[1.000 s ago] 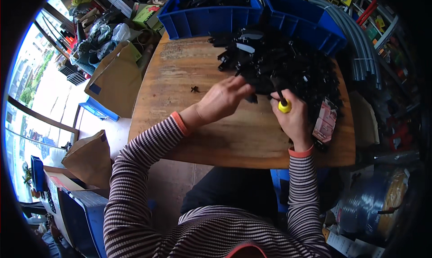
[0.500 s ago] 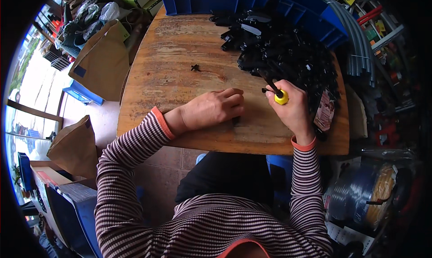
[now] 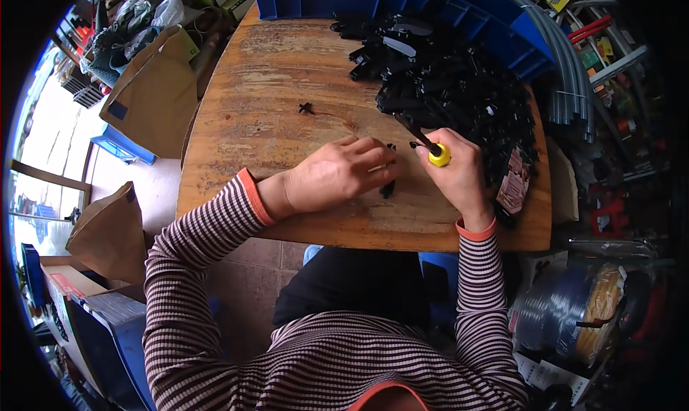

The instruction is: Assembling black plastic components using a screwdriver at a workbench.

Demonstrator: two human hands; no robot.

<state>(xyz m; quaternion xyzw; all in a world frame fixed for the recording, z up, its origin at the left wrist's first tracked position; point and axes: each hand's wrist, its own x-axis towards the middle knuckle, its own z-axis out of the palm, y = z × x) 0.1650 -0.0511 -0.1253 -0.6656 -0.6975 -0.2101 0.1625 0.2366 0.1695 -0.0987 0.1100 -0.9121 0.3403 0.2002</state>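
In my right hand (image 3: pixel 461 168) is a screwdriver-like tool (image 3: pixel 439 155) with a yellow end and a dark shaft slanting up and left. A small black piece (image 3: pixel 414 145) shows at the tips of that hand's thumb and finger. My left hand (image 3: pixel 346 170) rests on the wooden table (image 3: pixel 265 74), fingers curled round a small black plastic part (image 3: pixel 388 187); most of the part is hidden by the fingers. Farther off on the tabletop lies a small black star-shaped piece (image 3: pixel 306 108). A heap of black plastic parts (image 3: pixel 445 81) spreads just beyond my right hand.
Blue plastic crates (image 3: pixel 323 1) stand along the table's far edge. A pinkish printed packet (image 3: pixel 514 183) lies at the right, beside the heap. Grey tubes (image 3: pixel 567 67) curve down past the right edge. Cardboard (image 3: pixel 154 95) and a blue bin (image 3: pixel 115 332) stand to the left.
My left hand has shifted slightly right, and more of the black part shows beneath its fingers. The right hand and its tool have moved a little left. The view has shifted slightly.
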